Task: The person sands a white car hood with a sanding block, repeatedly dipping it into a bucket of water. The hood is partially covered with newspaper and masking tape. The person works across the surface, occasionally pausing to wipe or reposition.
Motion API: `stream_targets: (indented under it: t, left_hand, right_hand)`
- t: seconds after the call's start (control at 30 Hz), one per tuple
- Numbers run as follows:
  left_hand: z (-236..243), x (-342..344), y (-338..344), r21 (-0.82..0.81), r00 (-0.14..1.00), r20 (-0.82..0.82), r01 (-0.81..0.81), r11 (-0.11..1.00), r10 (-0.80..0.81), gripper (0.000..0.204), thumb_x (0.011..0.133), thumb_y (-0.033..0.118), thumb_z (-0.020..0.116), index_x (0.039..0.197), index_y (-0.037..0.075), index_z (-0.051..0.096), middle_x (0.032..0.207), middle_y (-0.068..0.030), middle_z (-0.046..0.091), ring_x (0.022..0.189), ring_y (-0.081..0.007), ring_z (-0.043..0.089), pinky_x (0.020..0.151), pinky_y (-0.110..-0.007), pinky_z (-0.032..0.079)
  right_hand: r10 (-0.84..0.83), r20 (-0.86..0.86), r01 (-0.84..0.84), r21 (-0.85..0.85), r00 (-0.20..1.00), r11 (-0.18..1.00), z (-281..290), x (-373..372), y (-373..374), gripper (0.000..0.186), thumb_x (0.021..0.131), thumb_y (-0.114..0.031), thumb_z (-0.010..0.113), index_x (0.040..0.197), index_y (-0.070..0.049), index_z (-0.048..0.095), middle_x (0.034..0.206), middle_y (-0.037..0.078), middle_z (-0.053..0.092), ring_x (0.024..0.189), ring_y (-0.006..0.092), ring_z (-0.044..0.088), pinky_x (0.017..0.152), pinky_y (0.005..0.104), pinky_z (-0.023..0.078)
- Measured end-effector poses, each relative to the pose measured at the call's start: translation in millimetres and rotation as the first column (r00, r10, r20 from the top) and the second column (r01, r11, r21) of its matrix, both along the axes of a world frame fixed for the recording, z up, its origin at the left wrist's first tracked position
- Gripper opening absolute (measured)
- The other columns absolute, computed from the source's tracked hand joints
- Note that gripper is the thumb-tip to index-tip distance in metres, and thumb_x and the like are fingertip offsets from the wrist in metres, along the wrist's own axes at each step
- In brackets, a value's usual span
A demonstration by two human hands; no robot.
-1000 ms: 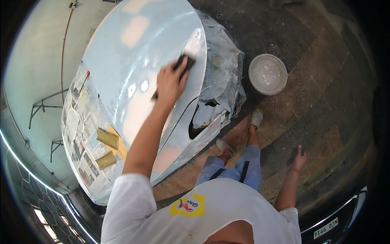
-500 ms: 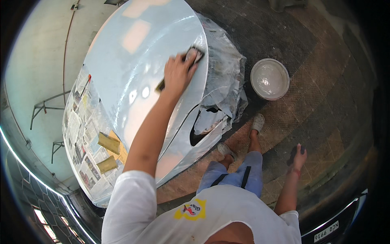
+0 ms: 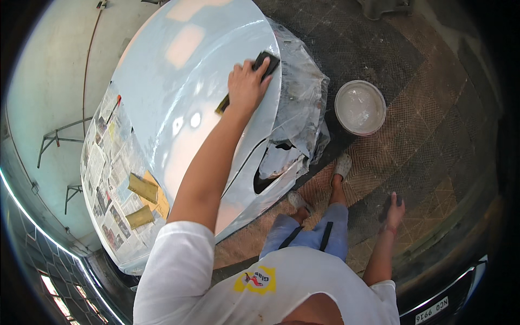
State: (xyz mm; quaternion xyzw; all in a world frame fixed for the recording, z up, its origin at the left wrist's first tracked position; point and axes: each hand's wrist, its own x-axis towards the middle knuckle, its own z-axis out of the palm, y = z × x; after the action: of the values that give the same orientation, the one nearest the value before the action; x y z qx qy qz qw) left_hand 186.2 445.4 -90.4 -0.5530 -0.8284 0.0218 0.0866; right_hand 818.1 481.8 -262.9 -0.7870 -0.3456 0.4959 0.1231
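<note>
My left hand (image 3: 247,86) grips a long dark sanding block (image 3: 267,63) with a yellowish edge. It presses the block flat on the primed, pale blue-grey car hood (image 3: 146,81), close to the front edge. Peach-coloured patches show through the primer. Down by my side, my right hand (image 3: 396,215) is closed around a small dark thing, partly hidden by the fingers.
Newspaper (image 3: 103,162) covers the windshield area, where two yellowish blocks (image 3: 142,188) lie. Crumpled plastic sheeting (image 3: 303,76) hangs over the car's front. A round bucket (image 3: 360,107) of cloudy liquid stands on the floor. Another vehicle (image 3: 460,295) is behind me, lower right.
My left hand has slid the sanding block slightly up and to the right, toward the hood's front edge. My right hand has shifted a little at my side.
</note>
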Motion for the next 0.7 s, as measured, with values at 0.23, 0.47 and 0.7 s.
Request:
stream_targets:
  t: [0.23,0.47,0.7]
  left_hand:
    - [88.9,99.7,-228.1,-0.121,1.000,0.012,-0.015,0.993,0.016,0.065,0.089,0.034,0.091,0.151,0.033,0.072,0.133,-0.0109,0.071,0.108,-0.0328,0.068,0.090,-0.045,0.055]
    - [14.3,-9.2,-53.7,0.086,1.000,0.018,-0.012,0.996,0.011,0.053,0.094,0.034,0.085,0.146,0.033,0.074,0.125,-0.0091,0.072,0.103,-0.0331,0.066,0.090,-0.046,0.055]
    - [89.1,103.9,-281.6,-0.033,0.996,0.002,-0.094,0.995,0.094,0.064,0.082,0.030,0.095,0.143,0.032,0.078,0.135,-0.0108,0.073,0.111,-0.0296,0.069,0.095,-0.042,0.055]
  right_hand:
    - [0.066,0.163,-0.072,0.031,0.984,0.997,-6.7,38.9,-10.3,0.053,0.104,-0.042,0.080,0.127,0.004,0.071,0.117,0.012,0.074,0.102,0.0258,0.069,0.095,0.0409,0.055]
    - [0.159,0.300,-0.191,0.080,0.941,0.978,-53.8,39.2,9.4,0.055,0.103,-0.045,0.080,0.125,0.005,0.072,0.119,0.012,0.074,0.101,0.0264,0.069,0.094,0.0421,0.056]
    - [-0.059,-0.148,0.070,0.072,0.987,0.995,-19.8,0.0,47.6,0.054,0.106,-0.050,0.077,0.133,-0.004,0.070,0.116,0.009,0.072,0.095,0.0217,0.070,0.084,0.0394,0.058]
